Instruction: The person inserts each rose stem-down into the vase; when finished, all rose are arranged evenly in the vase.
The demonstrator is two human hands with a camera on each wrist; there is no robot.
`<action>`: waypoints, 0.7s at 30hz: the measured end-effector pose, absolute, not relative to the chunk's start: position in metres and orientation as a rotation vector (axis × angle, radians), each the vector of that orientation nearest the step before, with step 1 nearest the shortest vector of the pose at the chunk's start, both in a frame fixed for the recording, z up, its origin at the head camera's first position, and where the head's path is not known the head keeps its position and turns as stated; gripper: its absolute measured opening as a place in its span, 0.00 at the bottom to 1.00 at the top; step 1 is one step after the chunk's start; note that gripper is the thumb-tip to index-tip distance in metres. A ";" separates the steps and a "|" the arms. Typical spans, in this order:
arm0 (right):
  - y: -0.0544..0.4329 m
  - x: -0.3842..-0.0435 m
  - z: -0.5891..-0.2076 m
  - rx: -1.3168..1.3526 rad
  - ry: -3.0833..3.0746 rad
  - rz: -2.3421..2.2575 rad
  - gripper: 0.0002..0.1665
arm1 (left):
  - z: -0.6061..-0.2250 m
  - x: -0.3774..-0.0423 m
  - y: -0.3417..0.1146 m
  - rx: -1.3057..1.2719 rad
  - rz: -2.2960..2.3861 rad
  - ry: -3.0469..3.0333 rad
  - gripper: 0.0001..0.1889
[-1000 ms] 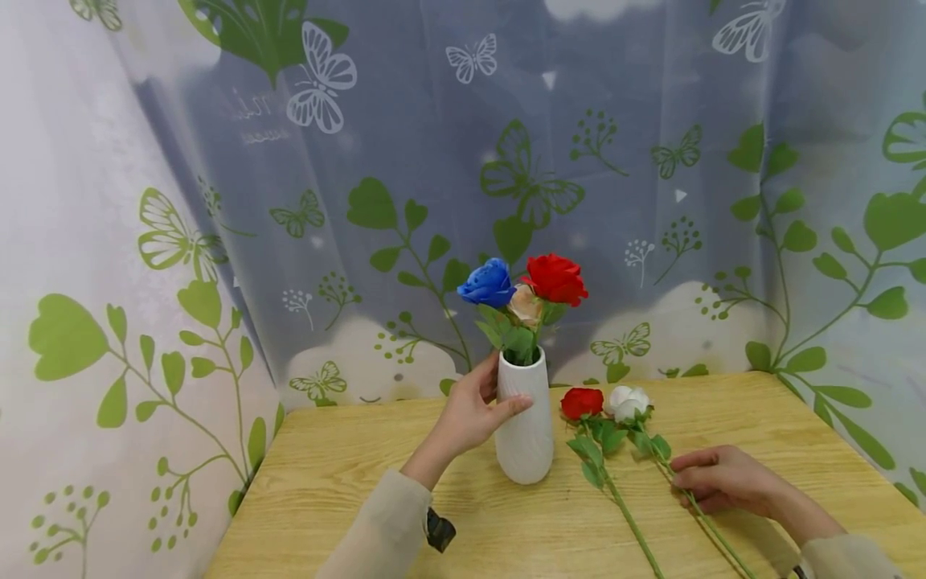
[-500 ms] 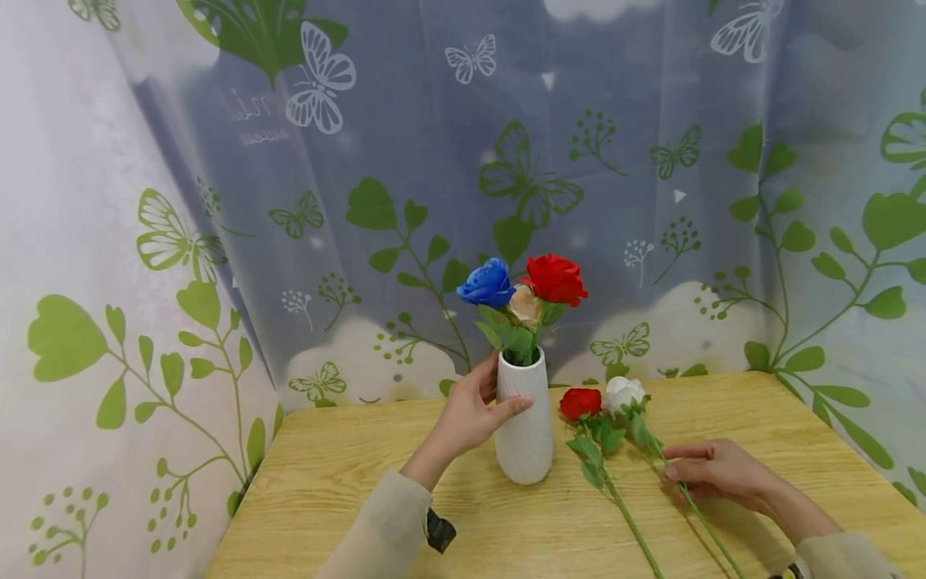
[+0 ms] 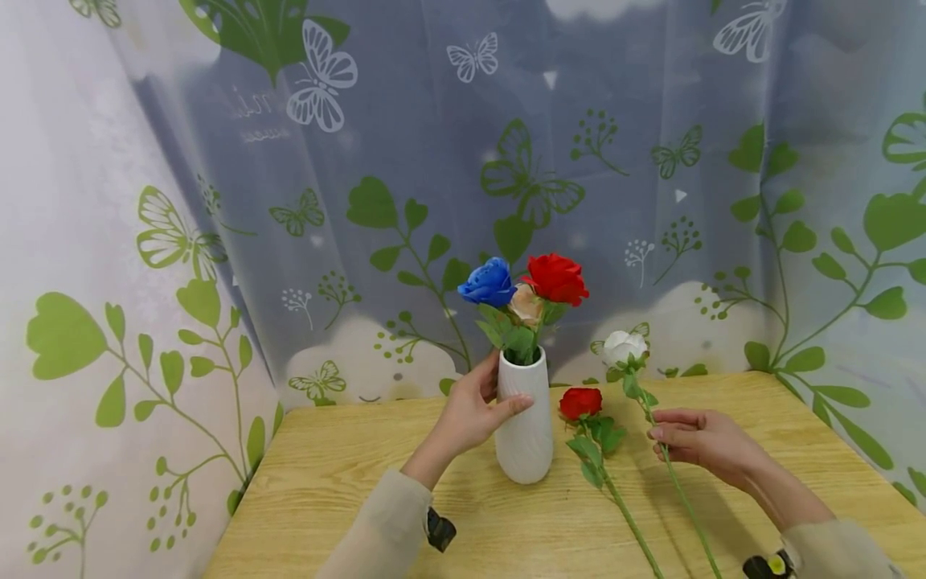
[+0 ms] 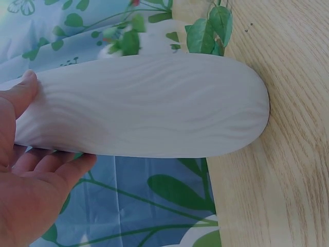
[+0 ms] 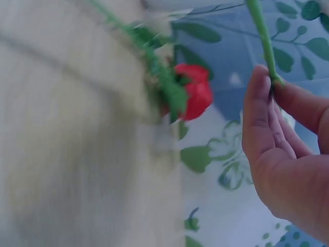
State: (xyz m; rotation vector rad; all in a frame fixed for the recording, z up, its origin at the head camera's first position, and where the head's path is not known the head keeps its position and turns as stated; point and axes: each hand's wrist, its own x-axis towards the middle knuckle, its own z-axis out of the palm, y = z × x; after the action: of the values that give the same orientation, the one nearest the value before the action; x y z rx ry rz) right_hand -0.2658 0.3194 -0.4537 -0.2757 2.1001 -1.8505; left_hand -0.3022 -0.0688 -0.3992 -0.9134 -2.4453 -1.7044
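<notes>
My left hand [image 3: 473, 410] grips the white vase [image 3: 526, 438] near its top, thumb across the front and fingers behind. The vase stands upright on the table, its wavy ribbed side [image 4: 154, 105] filling the left wrist view. In it are a blue rose [image 3: 488, 281], a red rose [image 3: 557, 279] and a peach rose [image 3: 526, 305]. My right hand [image 3: 712, 442] pinches the green stem [image 5: 263, 36] of a white rose [image 3: 625, 348] between thumb and fingertips. That bloom is raised above the table, its stem slanting down toward the front.
Another red rose [image 3: 581, 403] lies on the wooden table [image 3: 347, 482] between the vase and my right hand, its stem running to the front edge of view. A patterned curtain [image 3: 434, 161] with butterflies and leaves hangs behind the table and along both sides.
My right hand has lifted the white rose off the table and moved up and slightly left with it. The left hand and the vase have stayed in place.
</notes>
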 end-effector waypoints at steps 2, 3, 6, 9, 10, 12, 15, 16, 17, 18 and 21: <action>0.315 -0.266 -0.445 -0.244 2.088 -1.914 0.43 | -0.399 -0.302 -0.069 -0.911 -1.709 -2.447 0.47; 0.313 -0.267 -0.441 -0.229 2.081 -1.948 0.42 | -0.399 -0.302 -0.069 -0.913 -1.710 -2.444 0.46; 0.308 -0.267 -0.430 -0.218 2.058 -2.045 0.31 | -0.399 -0.302 -0.069 -0.910 -1.718 -2.444 0.47; 0.305 -0.267 -0.422 -0.283 2.024 -2.128 0.15 | -0.400 -0.302 -0.069 -0.908 -1.722 -2.443 0.47; 0.304 -0.267 -0.420 -0.316 1.995 -2.163 0.10 | -0.400 -0.302 -0.069 -0.903 -1.725 -2.447 0.47; 0.301 -0.267 -0.416 -0.399 1.925 -2.239 0.05 | -0.400 -0.302 -0.069 -0.902 -1.723 -2.449 0.47; 0.296 -0.268 -0.410 -0.509 1.776 -2.379 0.08 | -0.400 -0.302 -0.069 -0.900 -1.722 -2.450 0.46; 0.294 -0.268 -0.407 -0.536 1.738 -2.420 0.09 | -0.400 -0.302 -0.069 -0.899 -1.720 -2.451 0.46; 0.291 -0.268 -0.405 -0.563 1.701 -2.461 0.09 | -0.400 -0.302 -0.069 -0.898 -1.718 -2.453 0.46; 0.289 -0.269 -0.402 -0.579 1.670 -2.500 0.09 | -0.400 -0.302 -0.069 -0.897 -1.717 -2.453 0.46; 0.282 -0.270 -0.392 -0.619 1.591 -2.611 0.08 | -0.400 -0.302 -0.069 -0.895 -1.713 -2.457 0.47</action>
State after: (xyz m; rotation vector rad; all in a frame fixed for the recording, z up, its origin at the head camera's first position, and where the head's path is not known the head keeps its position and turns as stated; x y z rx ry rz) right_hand -0.2698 0.2823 -0.3921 -0.6192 1.5913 -2.6108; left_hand -0.3021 -0.0690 -0.4003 -0.8948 -2.4566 -1.7126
